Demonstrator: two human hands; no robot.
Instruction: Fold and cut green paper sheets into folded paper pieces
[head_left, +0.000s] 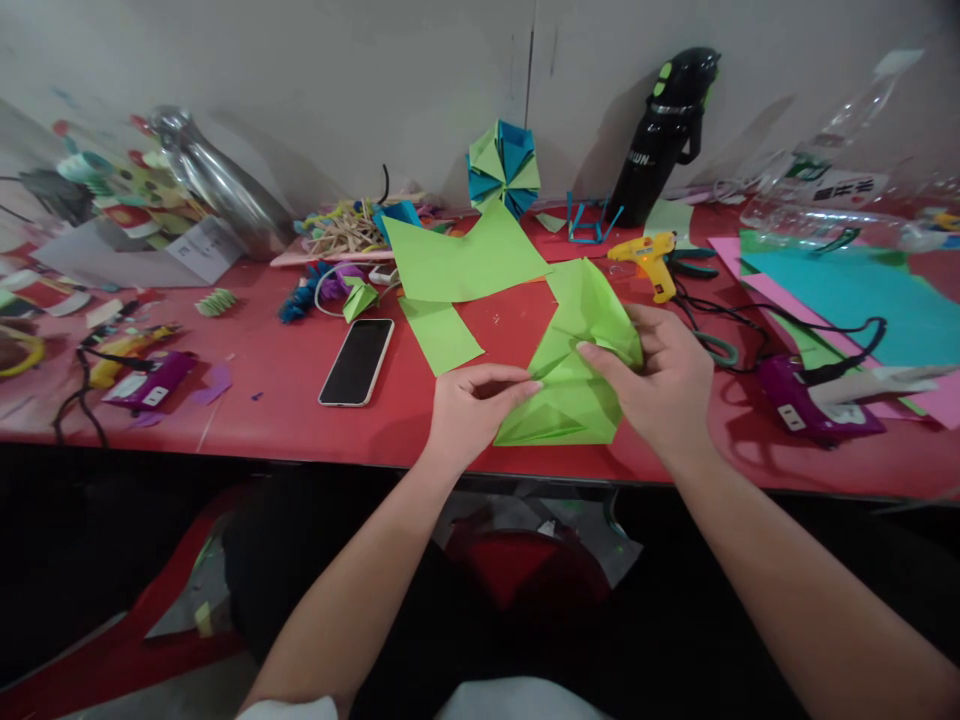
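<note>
A creased light green paper (574,400) lies partly raised at the front edge of the red table (405,430). My left hand (480,405) pinches its left side between thumb and forefinger. On the right, my right hand (656,375) grips the folded, lifted part, thumb on top and fingers behind it. Behind the hands lie a larger green sheet (465,262) with a curved cut edge and a smaller green piece (441,332). Left of my left hand rests a phone (357,362) with a dark screen.
A yellow glue gun (651,258), pliers (694,265) and a purple power socket (817,400) with cables are at right. Black bottle (656,140), blue-green paper wheel (504,168) and plastic bottles stand behind. Coloured sheets (862,300) lie far right; a steel flask (225,185) leans at left.
</note>
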